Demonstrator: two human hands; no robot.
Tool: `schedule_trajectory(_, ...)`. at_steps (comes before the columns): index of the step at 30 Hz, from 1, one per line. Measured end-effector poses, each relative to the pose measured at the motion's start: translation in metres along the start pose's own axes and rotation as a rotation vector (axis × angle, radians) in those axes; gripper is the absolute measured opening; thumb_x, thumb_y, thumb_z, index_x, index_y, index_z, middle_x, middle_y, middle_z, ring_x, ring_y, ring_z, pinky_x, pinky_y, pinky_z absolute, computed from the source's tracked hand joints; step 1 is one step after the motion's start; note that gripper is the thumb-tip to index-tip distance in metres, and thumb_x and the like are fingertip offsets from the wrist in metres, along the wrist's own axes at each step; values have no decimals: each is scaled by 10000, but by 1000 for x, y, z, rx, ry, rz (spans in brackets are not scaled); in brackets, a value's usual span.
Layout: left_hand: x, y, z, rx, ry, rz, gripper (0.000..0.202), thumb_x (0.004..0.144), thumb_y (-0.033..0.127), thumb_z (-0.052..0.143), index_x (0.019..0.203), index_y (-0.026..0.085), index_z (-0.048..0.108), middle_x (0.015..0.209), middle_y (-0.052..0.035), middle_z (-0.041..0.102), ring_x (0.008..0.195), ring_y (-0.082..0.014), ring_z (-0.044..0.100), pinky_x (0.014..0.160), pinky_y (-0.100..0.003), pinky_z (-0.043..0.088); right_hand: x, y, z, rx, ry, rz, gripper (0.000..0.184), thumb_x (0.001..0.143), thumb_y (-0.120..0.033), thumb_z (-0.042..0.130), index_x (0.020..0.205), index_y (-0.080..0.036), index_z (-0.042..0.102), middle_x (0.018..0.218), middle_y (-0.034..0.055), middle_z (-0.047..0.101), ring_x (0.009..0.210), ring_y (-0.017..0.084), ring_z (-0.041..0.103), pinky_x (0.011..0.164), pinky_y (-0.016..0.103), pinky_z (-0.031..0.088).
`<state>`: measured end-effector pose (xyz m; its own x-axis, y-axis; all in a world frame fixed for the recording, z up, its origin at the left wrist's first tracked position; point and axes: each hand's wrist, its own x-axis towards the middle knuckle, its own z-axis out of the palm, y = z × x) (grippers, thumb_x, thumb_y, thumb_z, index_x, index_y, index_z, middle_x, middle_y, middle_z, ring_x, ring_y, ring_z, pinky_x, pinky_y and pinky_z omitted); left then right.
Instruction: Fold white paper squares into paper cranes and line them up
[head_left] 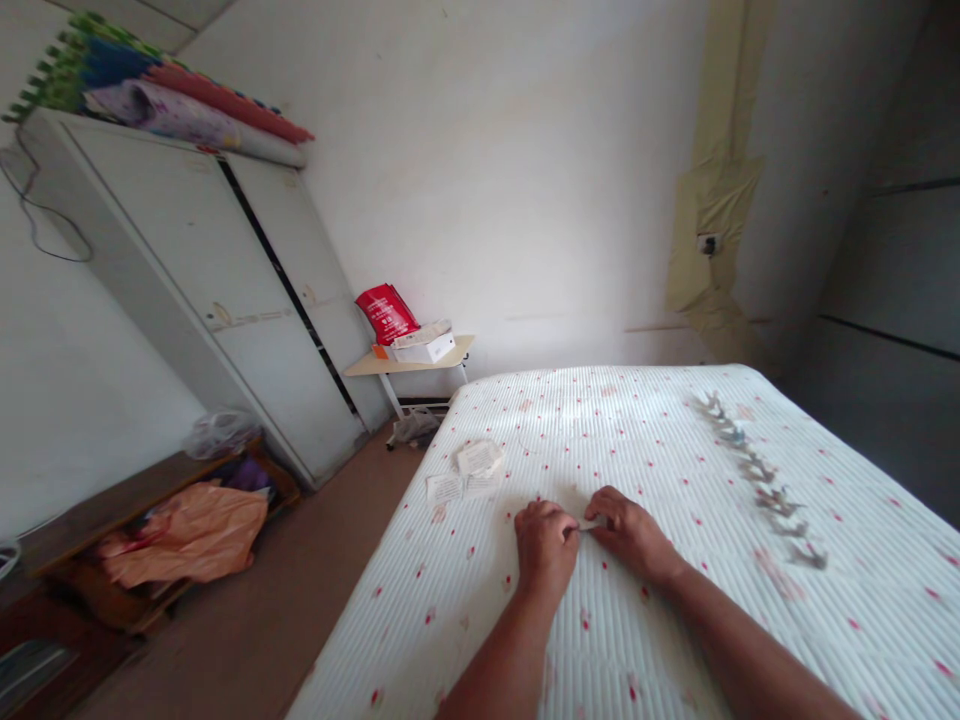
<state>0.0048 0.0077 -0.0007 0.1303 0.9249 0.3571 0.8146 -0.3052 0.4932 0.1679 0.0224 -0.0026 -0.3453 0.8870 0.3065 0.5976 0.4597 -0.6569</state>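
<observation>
My left hand [546, 545] and my right hand [632, 535] sit close together on a white quilted mattress [675, 620] with small red dots. Between their fingertips they pinch a small grey strip [586, 528], mostly hidden by my fingers. A long row of grey, twisted pieces [757, 472] lies to the right of my hands. Several sheets of paper [469, 472] lie on the mattress to the left, beyond my left hand.
The mattress edge drops to a brown floor [247, 640] on the left. Beyond stand a white wardrobe [217, 290], a small table [409, 365] holding a red bag [387, 314] and white box [424, 347], and a wooden bench [127, 520] with orange plastic [184, 535].
</observation>
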Motion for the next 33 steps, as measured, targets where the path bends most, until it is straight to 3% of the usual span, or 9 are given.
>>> schedule_trajectory(6,-3,1,0,-1,-3,14,94,705,162,646,668,238,686,755,-3,639,825,-161,549,787,-309,357,-4,-7,-1,13,-34,33,140,740,-122,499,730,-201,614,824,11,552,695,116,556,636,221,409)
schedule_trajectory(22,-3,1,-2,-26,-41,6,92,708,152,642,689,229,688,775,2,640,842,-151,541,803,-299,350,-5,-15,-4,-95,-91,104,183,809,-213,485,762,-204,661,844,20,579,702,117,572,665,219,418)
schedule_trajectory(33,-1,3,-3,18,-74,-32,109,737,160,599,687,216,678,803,-16,647,871,-165,545,823,-305,356,2,-25,-3,-250,-109,193,224,796,-135,459,712,-190,660,836,33,599,733,120,578,664,210,396)
